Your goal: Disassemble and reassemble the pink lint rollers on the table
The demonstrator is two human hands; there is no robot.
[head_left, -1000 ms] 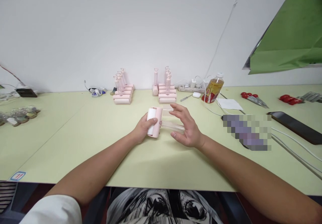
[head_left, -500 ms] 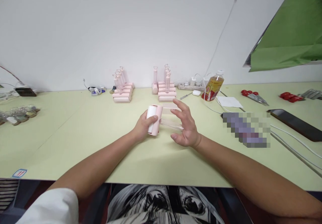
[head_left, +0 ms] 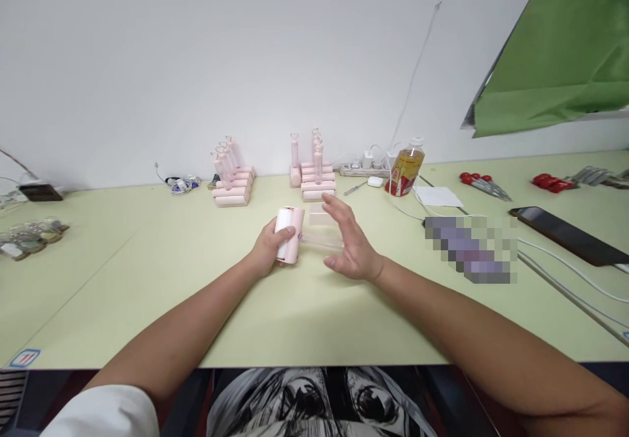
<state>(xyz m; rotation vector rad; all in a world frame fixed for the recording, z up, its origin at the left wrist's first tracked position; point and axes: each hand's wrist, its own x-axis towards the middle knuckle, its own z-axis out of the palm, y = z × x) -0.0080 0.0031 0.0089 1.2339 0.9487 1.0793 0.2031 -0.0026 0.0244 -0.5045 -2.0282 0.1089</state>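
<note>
My left hand (head_left: 268, 246) is closed round a pink lint roller (head_left: 288, 242) with a white roll, held just above the pale green table (head_left: 147, 273). A clear plastic cover (head_left: 322, 232) extends from the roller's right side. Cupped around that cover from the right is my right hand (head_left: 350, 244), fingers spread and touching it at the top and bottom.
Two groups of pink lint rollers (head_left: 230, 185) (head_left: 314, 175) stand at the back by the wall. A drink bottle (head_left: 405, 168), a power strip (head_left: 361, 168), white paper (head_left: 437, 196), red-handled tools (head_left: 484, 185), a dark phone (head_left: 567, 235) and cables lie to the right. Small jars (head_left: 29, 237) sit far left.
Both hands with the roller and cover stay together; the view has shifted slightly, so they sit a little further left in the frame. My right hand's fingers have flattened along the cover.
</note>
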